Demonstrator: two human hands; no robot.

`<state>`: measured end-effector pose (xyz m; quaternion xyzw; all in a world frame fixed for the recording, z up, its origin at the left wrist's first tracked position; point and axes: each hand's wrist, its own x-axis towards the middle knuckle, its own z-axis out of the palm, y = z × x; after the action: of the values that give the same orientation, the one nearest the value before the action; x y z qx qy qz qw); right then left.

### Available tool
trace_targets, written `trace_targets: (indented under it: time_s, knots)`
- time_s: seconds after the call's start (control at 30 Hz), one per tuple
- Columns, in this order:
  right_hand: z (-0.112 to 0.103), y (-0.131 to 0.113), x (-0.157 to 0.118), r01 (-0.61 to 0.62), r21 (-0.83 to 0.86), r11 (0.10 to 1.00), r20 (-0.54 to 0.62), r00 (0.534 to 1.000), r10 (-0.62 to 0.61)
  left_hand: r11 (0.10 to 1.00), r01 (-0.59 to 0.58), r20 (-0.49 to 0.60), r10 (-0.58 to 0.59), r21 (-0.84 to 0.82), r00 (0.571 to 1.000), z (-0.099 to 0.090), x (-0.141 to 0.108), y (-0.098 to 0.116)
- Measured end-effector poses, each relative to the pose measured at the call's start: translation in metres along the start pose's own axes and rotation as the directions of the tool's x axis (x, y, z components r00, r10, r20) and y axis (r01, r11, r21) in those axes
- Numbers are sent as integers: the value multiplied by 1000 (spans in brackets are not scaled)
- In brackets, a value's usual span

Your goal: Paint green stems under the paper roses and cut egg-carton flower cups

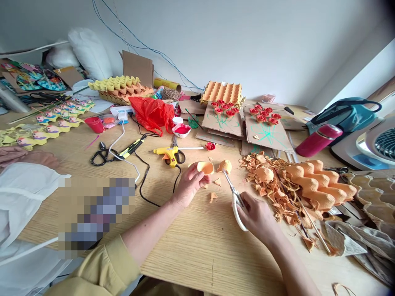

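My left hand (189, 185) pinches an orange egg-carton cup (205, 167) at the middle of the table. My right hand (254, 213) is closed round the handles of white scissors (236, 197); their blades point up and left, the tips at a second orange cup (226, 166) on the wood. Small orange scraps (212, 197) lie between my hands. Just beyond my left hand are a yellow glue gun (168, 155) and a small red paper flower (210, 146).
Orange cuttings (277, 197) and an orange egg tray (321, 185) lie right, near a pink bottle (319, 140). Cardboard pieces (228, 123) with red flowers, a red bag (151, 113) and black-handled scissors (100, 156) lie farther back. Another person's hand (40, 159) is far left.
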<state>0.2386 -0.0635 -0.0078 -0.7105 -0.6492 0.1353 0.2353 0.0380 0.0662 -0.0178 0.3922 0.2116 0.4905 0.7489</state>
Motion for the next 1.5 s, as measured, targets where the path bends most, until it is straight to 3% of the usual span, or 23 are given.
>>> trace_targets:
  time_s: [0.13, 0.3, 0.37, 0.47, 0.53, 0.7, 0.8, 0.9, 1.0, 1.07, 1.13, 1.27, 1.4, 1.5]
  knots:
    - [-1, -15, -22, 63, -240, 969, 52, 997, -52, 997, -76, -13, 76, -4, 997, 0, 1, 0]
    - [10, -38, -34, 122, -423, 898, 141, 988, -67, 996, -93, 25, 92, 17, 995, -2, 2, -2]
    - [8, -32, -37, 47, -508, 860, 92, 996, 0, 995, -98, 29, 97, 25, 995, -2, 2, -1]
    - [-3, -17, -42, -164, -631, 758, -56, 984, 166, 994, -105, 32, 105, 15, 994, -2, 3, -1]
    - [-9, -20, -41, -191, -659, 727, -46, 976, 215, 994, -107, 29, 107, 7, 994, -1, 3, -2]
    - [8, -72, -14, -67, -535, 842, 170, 968, 184, 993, -121, 1, 121, 10, 993, -3, 3, -5]
    - [18, -89, 3, -59, -511, 857, 207, 960, 189, 988, -152, 2, 152, 25, 988, -5, 4, -6]
    - [8, -75, 0, -168, -570, 804, 157, 939, 307, 984, -173, 22, 172, 46, 985, -7, 5, -6]
    - [-15, -55, -18, -318, -644, 696, 80, 876, 475, 987, -151, 26, 149, 63, 988, -7, 5, -7]
    - [-27, -51, -27, -344, -677, 651, 76, 846, 527, 989, -128, 32, 126, 75, 991, -7, 5, -9]
    - [-31, -55, -27, -332, -681, 653, 87, 848, 523, 989, -114, 45, 111, 94, 993, -6, 4, -10]
    - [-22, -52, -9, -257, -614, 746, 125, 902, 414, 984, -75, 70, 65, 163, 995, -5, 1, -10]
    - [-22, -10, -3, -230, -597, 769, 114, 924, 365, 975, -34, 117, 9, 219, 993, -3, -2, -8]
    - [-29, 15, -5, -213, -490, 845, 70, 957, 281, 978, 12, 162, -47, 209, 986, -2, -4, -9]
